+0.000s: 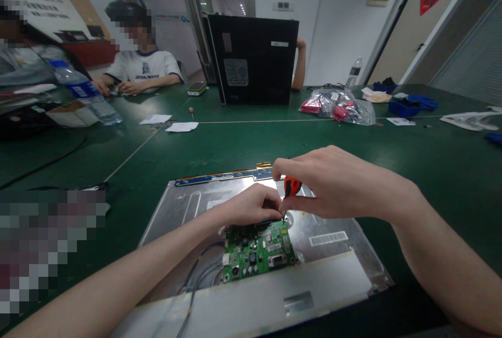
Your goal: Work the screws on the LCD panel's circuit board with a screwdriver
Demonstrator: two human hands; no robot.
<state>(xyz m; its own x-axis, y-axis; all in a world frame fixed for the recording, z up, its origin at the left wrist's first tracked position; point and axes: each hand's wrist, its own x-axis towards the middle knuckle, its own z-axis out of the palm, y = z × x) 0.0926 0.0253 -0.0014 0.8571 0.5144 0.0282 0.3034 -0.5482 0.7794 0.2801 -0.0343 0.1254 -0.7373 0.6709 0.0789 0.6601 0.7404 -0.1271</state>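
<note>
A flat silver display panel [325, 223] lies back side up on the green table before me. My right hand [333, 183] grips a screwdriver [292, 186] with a red and black handle, its tip pointing down at the top right corner of a green circuit board [259, 251]. Close against that tip, my left hand [253, 204] has its fingers pinched together; what is between them, if anything, is hidden. Dark cables [204, 265] run from the board's left side. Along the panel's far edge sits a narrow blue circuit strip [223, 177].
Across the green table [243, 144] stands a black computer case [254, 60]. A plastic bag with red items [337, 108] and blue gloves [411, 105] lie back right. At left are a tilted water bottle [88, 92], a cable [50, 160] and two seated people; another person's arm shows behind the case.
</note>
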